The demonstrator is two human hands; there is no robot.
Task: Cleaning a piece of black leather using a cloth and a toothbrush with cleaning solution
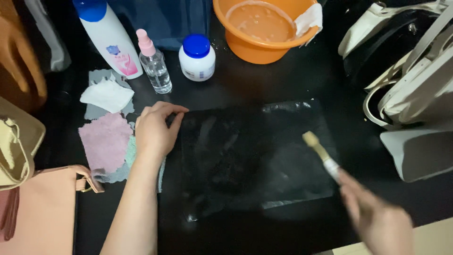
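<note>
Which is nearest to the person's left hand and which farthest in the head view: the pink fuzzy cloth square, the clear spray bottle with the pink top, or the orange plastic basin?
1. Pink fuzzy cloth square: just left of the left hand.
2. Clear spray bottle with the pink top: straight behind the hand.
3. Orange plastic basin: far back, to the right.

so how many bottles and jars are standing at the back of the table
3: a tall white bottle with a blue cap at back left, a small clear spray bottle with a pink top beside it, then a white jar with a blue lid. More may sit outside the frame.
</note>
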